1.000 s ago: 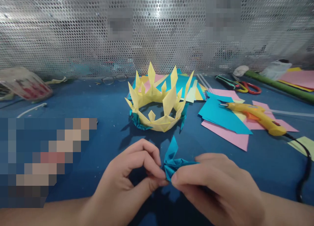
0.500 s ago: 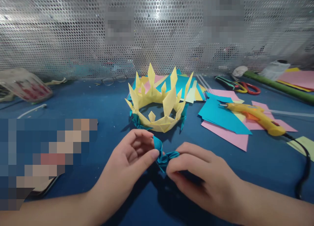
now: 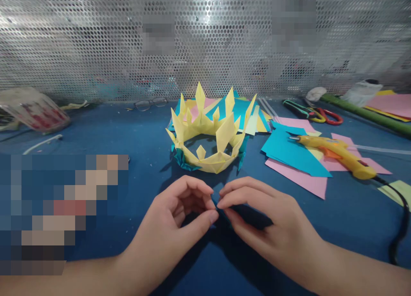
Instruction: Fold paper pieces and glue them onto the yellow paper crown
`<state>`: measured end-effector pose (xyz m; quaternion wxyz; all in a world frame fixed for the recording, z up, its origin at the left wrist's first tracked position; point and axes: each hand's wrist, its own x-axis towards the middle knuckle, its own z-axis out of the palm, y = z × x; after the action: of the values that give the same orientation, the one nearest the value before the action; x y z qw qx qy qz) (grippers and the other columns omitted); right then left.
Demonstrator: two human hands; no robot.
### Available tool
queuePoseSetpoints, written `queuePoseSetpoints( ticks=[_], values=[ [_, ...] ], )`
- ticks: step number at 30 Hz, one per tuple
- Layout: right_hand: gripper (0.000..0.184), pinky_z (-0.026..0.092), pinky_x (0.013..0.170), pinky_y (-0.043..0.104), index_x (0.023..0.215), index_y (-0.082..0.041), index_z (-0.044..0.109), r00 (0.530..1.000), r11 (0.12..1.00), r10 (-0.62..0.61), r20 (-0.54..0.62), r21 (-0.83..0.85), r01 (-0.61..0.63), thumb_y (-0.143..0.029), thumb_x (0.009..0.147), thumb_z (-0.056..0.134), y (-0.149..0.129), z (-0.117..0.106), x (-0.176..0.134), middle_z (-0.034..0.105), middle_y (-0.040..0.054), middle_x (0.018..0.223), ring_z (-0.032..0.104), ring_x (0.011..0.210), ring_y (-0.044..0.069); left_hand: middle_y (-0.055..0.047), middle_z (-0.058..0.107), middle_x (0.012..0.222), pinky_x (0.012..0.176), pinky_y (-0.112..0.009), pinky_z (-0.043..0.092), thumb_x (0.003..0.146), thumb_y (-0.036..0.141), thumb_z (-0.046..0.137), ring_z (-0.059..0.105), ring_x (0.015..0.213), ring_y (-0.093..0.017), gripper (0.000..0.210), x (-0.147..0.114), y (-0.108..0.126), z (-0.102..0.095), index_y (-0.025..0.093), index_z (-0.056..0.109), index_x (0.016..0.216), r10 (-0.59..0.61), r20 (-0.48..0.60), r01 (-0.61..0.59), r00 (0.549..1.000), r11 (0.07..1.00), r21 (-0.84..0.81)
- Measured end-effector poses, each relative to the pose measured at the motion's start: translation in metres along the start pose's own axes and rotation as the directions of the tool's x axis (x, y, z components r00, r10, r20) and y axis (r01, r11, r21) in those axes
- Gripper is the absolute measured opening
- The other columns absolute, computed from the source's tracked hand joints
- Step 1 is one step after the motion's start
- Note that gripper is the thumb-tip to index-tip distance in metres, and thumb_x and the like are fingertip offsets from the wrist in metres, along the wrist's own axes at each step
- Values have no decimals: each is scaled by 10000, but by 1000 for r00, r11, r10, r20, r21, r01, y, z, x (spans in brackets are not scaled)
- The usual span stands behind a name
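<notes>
My left hand (image 3: 175,221) and my right hand (image 3: 278,225) meet fingertip to fingertip just in front of the paper crown. Between them is a small folded blue paper piece (image 3: 214,199), mostly hidden by the fingers, with only a dark sliver showing. Both hands pinch it with thumb and fingers. Behind my hands the yellow paper crown (image 3: 215,162) stands upright on the blue table (image 3: 135,133), its points raised in a ring. Blue folded paper (image 3: 184,159) is fixed low on the crown's left side, and more shows at its right.
On the right a yellow hot glue gun (image 3: 345,152) lies over blue paper sheets (image 3: 290,152) and pink ones. Red-handled scissors (image 3: 330,116) and a green stick (image 3: 362,109) lie farther back. Eyeglasses (image 3: 144,104) rest near the perforated metal panel (image 3: 96,43). A tipped clear container (image 3: 41,112) is at left.
My hands have drawn together, the right one moving inward. Fingers now cover the blue paper piece, which showed plainly between them before. The view has shifted slightly.
</notes>
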<state>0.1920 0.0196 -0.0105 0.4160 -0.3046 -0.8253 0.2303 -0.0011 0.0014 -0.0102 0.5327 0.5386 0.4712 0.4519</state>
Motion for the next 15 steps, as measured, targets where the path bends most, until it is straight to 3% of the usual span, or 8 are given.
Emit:
queuePoseSetpoints(
  ticks=[3, 5, 8, 12, 15],
  values=[
    [144, 559, 845, 274, 967, -219, 673, 994, 994, 103, 33, -43, -101, -129, 856, 666, 0, -2, -1, 701, 46, 1024, 685, 950, 170, 59, 667, 821, 739, -152, 547, 808, 120, 698, 670, 796, -98, 152, 2, -2, 0, 249, 651, 874, 33, -44, -30, 998, 998, 57],
    [173, 549, 855, 340, 997, -219, 672, 976, 978, 200, 84, -83, -193, -184, 832, 710, -1, -2, -2, 700, 51, 1033, 667, 981, 211, 54, 666, 838, 758, -153, 544, 809, 126, 683, 667, 822, -100, 145, 3, -2, 0, 245, 644, 882, 37, -56, -34, 998, 997, 63],
    [196, 536, 774, 332, 972, -215, 665, 944, 956, 288, 160, -110, -273, -143, 795, 705, -1, -2, -2, 693, 34, 956, 651, 902, 208, 42, 684, 851, 762, -174, 554, 809, 144, 680, 676, 843, -116, 180, 4, -3, 0, 243, 627, 949, 16, -42, -13, 999, 998, 63],
    [259, 506, 652, 252, 990, -223, 637, 946, 959, 279, 165, -96, -266, -115, 766, 706, -1, -2, -1, 672, -4, 891, 610, 735, 144, 29, 709, 900, 765, -210, 560, 842, 185, 671, 688, 856, -132, 197, 2, -3, 1, 258, 595, 1008, -42, 34, 39, 999, 997, 70],
    [408, 500, 619, 209, 1093, -251, 585, 971, 978, 205, 123, -76, -197, -122, 742, 748, -2, -1, -3, 653, -43, 859, 580, 660, 110, 21, 707, 943, 764, -231, 556, 823, 172, 693, 689, 865, -143, 201, 0, -2, 2, 255, 597, 978, -27, 77, 21, 997, 996, 81]
  ],
)
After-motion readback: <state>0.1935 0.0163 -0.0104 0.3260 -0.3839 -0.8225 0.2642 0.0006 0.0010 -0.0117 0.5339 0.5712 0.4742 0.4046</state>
